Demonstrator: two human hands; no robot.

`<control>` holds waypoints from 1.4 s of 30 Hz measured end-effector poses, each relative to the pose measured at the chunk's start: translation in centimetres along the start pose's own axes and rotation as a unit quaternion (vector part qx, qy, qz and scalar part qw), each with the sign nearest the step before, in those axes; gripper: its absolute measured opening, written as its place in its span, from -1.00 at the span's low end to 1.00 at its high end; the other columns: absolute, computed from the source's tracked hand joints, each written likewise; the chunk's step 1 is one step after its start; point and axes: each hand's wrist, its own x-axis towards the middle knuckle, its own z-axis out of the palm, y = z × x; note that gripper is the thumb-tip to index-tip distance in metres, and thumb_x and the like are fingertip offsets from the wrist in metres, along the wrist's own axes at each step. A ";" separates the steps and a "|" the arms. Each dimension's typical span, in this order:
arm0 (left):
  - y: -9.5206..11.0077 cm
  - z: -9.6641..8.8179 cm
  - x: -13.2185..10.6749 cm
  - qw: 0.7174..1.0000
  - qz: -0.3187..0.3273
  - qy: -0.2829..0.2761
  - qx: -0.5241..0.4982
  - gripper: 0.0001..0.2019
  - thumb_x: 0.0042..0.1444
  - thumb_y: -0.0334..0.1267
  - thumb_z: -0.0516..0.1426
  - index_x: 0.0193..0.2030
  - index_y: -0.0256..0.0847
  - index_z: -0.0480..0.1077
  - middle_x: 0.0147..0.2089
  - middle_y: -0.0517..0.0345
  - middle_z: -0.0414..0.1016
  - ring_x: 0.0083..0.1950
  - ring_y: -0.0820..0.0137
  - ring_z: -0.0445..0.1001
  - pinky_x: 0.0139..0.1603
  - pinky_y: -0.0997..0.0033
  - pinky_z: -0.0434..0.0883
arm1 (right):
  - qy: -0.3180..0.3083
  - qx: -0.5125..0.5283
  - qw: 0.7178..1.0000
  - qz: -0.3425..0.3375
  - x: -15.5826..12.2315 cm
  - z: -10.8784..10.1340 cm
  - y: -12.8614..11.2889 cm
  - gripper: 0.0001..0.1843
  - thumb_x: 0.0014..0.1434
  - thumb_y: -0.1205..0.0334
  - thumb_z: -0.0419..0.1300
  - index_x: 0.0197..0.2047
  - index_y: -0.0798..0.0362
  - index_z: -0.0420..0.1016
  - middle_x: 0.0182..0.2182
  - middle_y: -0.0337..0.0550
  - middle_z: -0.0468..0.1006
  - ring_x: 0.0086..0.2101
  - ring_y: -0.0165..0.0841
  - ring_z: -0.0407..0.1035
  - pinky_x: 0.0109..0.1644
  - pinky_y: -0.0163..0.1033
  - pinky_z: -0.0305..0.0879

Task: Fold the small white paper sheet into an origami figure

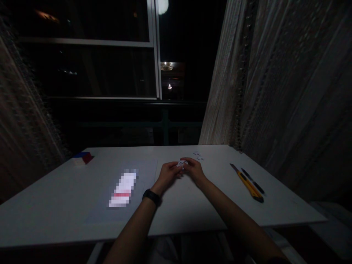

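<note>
Both my hands meet over the middle of the white table. My left hand, below a dark wristband, has its fingers closed on the left side of a small white paper piece with dark lines on it. My right hand pinches the same piece from the right, its fingers curled over the far edge. My fingers partly cover the piece, and whether it is folded or in several parts I cannot make out. Just beyond my right hand lie several similar small white pieces with dark marks.
A yellow box cutter with its blade out and a black pen lie to the right. Leftward are a lit, blurred-out phone on a pale sheet and a red, blue and white cube. Curtains flank a dark window.
</note>
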 end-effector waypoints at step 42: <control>0.2 -0.1 0.0 0.993 -0.053 0.055 -0.088 -0.67 -0.20 -0.15 0.30 -0.33 -0.37 0.48 -0.43 0.06 0.48 -0.47 0.53 0.39 -0.46 0.58 0.32 | 0.029 -0.314 0.928 -0.198 -1.2 0.3 -0.8 -0.79 0.03 0.28 0.18 -0.23 -0.10 0.54 -0.13 -0.12 0.45 -0.13 -0.25 0.29 0.00 -0.06 0.21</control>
